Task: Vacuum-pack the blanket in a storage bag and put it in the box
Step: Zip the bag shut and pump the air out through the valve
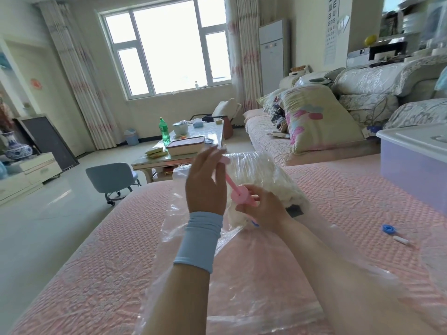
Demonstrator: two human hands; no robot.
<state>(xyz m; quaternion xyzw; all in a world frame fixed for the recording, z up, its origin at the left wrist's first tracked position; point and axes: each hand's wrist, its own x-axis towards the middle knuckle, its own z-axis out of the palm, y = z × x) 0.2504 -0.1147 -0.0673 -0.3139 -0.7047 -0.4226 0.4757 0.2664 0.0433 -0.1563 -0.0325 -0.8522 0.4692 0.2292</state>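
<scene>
A clear plastic storage bag lies across the pink quilted bed. The white blanket is inside it at the far end, wrinkled tight under the plastic. A pink hand pump stands on the bag over the blanket. My left hand grips the pump's raised handle rod. My right hand holds the pump's round body against the bag. The storage box, translucent purple with a white lid, sits on the bed at the right.
A blue valve cap and a small white clip lie on the bed cover right of the bag. A grey rolling stool and a coffee table stand beyond the bed. A sofa with pillows runs along the right.
</scene>
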